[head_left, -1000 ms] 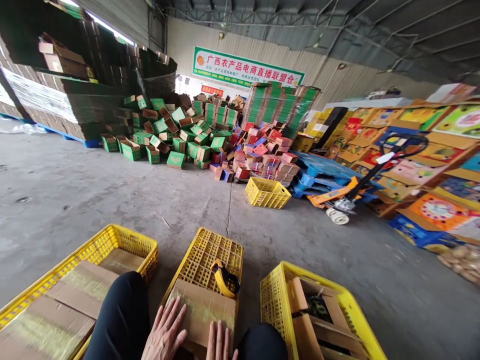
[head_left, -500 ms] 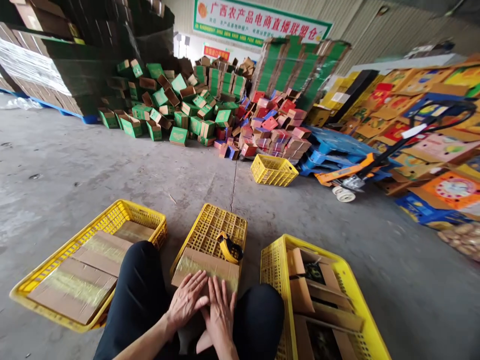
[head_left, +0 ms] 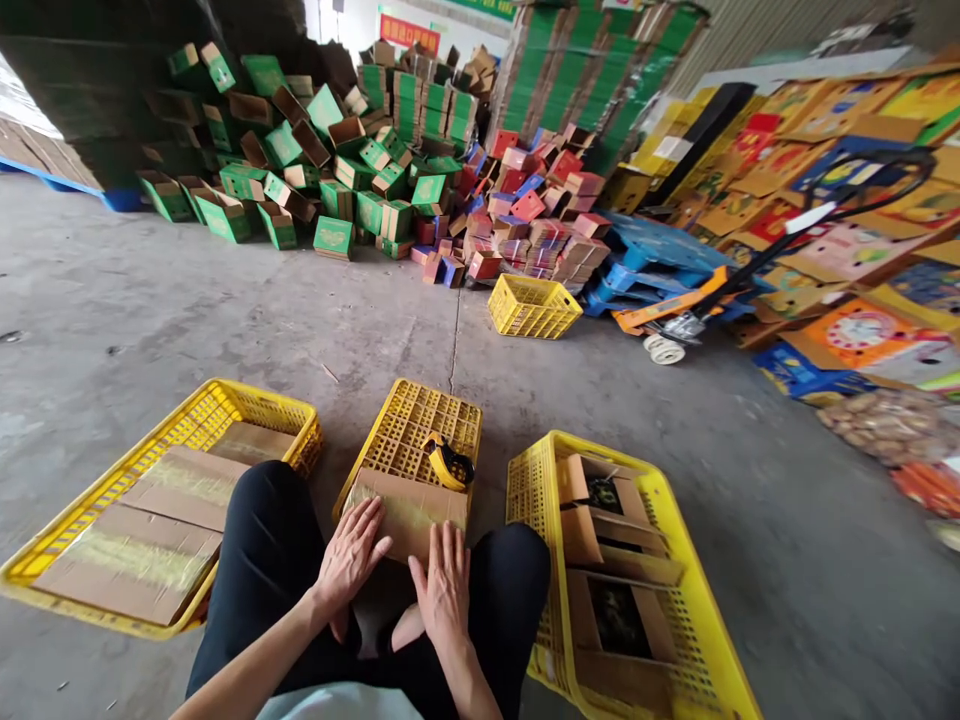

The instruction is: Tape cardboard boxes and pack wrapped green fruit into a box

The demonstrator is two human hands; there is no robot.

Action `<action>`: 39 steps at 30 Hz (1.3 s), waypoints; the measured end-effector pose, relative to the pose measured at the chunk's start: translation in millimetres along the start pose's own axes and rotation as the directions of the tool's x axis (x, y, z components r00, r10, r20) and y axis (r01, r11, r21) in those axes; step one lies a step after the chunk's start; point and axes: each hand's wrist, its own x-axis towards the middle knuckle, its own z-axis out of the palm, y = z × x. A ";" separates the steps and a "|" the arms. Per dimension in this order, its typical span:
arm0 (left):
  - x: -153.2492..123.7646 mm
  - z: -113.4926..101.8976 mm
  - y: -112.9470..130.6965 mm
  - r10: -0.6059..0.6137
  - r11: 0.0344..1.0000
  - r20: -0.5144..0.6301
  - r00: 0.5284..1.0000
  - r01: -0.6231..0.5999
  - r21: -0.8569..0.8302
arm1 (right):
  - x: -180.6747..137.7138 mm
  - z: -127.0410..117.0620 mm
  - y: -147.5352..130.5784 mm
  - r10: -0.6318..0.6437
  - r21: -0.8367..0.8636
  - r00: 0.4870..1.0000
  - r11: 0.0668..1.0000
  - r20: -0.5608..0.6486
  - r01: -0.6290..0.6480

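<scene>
The middle crate (head_left: pixel 420 408) carries a carton (head_left: pixel 409 517) and tape dispenser (head_left: pixel 448 464).

My head camera faces forward and down. The taped brown cardboard box (head_left: pixel 407 512) is near, the heaped green cardboard boxes (head_left: pixel 336 200) far.

Banner (head_left: pixel 487 7) cropped at top
A knee (head_left: pixel 271 510) partly hides the left crate (head_left: pixel 262 408); contents (head_left: pixel 619 612) of an open carton (head_left: pixel 585 605) are unclear.

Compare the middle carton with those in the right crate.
The middle carton is taped shut; the right cartons have open flaps. The right cartons show dark contents; the middle carton shows none. The middle carton sits on the middle crate; the right cartons, inside the right crate. Both: brown cardboard.
</scene>
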 end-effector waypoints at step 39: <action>7.9 2.6 -7.7 -0.159 0.985 -0.055 0.986 0.162 0.058 | 21.8 8.5 21.8 0.182 0.211 0.983 0.962 -0.031 -0.172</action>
